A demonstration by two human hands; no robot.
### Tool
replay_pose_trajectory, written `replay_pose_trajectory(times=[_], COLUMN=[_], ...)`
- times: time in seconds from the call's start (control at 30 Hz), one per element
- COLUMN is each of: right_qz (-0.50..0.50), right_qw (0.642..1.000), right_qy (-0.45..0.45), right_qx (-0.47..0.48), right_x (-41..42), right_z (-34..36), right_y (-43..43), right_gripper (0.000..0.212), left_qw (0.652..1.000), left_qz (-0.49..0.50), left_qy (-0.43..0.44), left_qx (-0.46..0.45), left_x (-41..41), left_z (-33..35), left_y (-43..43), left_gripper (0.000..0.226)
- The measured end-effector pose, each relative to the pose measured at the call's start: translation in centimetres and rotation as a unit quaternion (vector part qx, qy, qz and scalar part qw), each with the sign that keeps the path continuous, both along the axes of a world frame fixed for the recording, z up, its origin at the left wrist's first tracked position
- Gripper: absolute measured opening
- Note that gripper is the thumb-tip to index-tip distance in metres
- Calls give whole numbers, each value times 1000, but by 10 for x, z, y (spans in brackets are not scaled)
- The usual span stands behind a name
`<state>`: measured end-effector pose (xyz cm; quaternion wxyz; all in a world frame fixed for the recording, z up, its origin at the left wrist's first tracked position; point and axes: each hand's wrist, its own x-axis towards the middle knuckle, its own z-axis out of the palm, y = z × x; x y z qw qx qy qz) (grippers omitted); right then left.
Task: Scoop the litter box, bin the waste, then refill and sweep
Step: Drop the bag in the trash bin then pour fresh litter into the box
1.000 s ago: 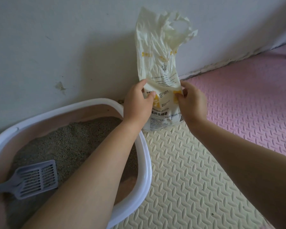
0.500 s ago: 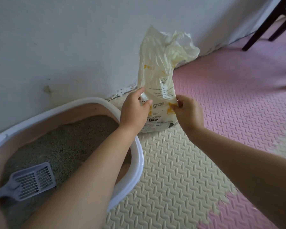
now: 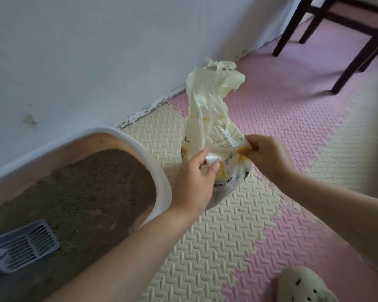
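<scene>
- A pale lilac slotted litter scoop lies on the grey litter at the lower left, its handle running off the frame's edge.
- The litter box, white-rimmed with a pinkish inner wall, sits against the wall.
- The left hand reaches over the box's right rim and pinches the printed front of the bag between thumb and fingers.
- The cream plastic litter bag stands on the cream foam floor mat, just beside the box (its top is crumpled and loose).
- The right hand grips the bag's right edge, fingers curled around a fold of the plastic.
- A pale clog with holes rests on the pink mat at the lower right.
- Dark chair legs stand at the upper right.
</scene>
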<state>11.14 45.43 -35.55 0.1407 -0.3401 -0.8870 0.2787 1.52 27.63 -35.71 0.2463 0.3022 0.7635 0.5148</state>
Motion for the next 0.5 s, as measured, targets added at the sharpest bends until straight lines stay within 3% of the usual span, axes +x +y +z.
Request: replay_pose_trajectory(times=[0.27, 0.43, 0.5], right_qz=[46, 44, 40], right_qw=[999, 998, 996], right_qy=[-25, 18, 43], right_qx=[-1, -38, -61], right_x=[-18, -13, -12], right_z=[6, -13, -21], right_y=[6, 7, 5], right_gripper=[10, 8, 9], left_qw=[994, 979, 979], left_qz=[11, 101, 137], left_qy=[87, 168, 136], left_qx=[-64, 51, 69], left_x=[-5, -23, -34], left_z=[7, 12, 22], left_y=[3, 9, 13], left_gripper=[58, 51, 55])
